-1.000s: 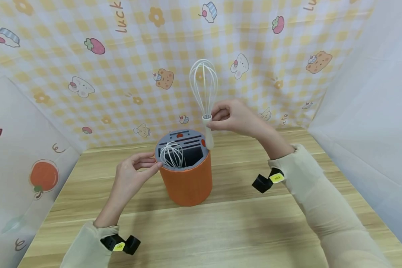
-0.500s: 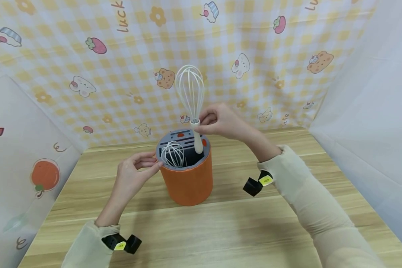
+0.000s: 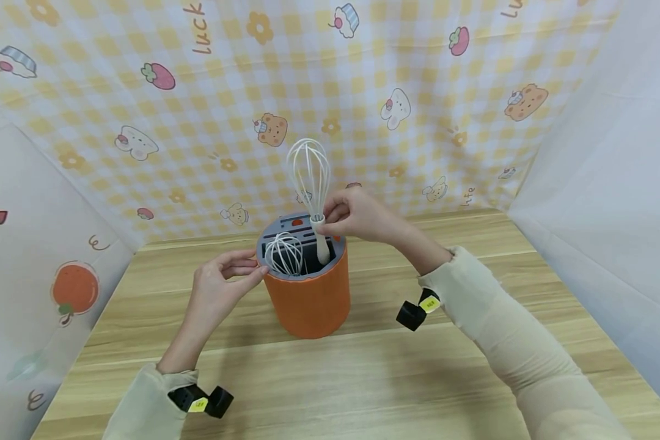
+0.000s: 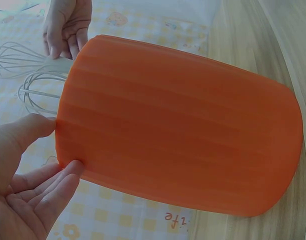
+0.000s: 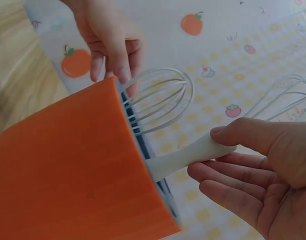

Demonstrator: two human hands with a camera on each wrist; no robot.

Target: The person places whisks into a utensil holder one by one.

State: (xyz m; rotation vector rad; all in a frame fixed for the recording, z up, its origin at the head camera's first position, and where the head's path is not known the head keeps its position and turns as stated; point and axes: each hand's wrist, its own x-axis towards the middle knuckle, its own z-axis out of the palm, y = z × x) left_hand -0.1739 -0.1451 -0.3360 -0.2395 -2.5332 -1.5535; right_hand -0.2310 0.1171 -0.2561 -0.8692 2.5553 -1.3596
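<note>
The orange utensil holder (image 3: 309,305) stands upright on the table, its grey slotted top facing up. A balloon whisk (image 3: 284,253) sits in its large opening, wire loops up. My right hand (image 3: 367,215) pinches a second white whisk (image 3: 310,174) near the top of its handle. That whisk is upright with loops up, and its handle end reaches into the same opening, as the right wrist view also shows. At the holder's left rim, my left hand (image 3: 223,280) holds on with thumb and fingertips. In the left wrist view the holder's orange wall (image 4: 178,125) hides the opening.
Narrow slots (image 3: 286,221) lie toward the back of the holder's top. The wooden table (image 3: 330,391) extends in front and to both sides. A yellow checked cloth (image 3: 209,110) hangs behind, and pale panels (image 3: 610,153) flank the table.
My right hand has carried the whisk left over the holder, then lowered it so the handle end enters the opening. My left hand has stayed at the rim.
</note>
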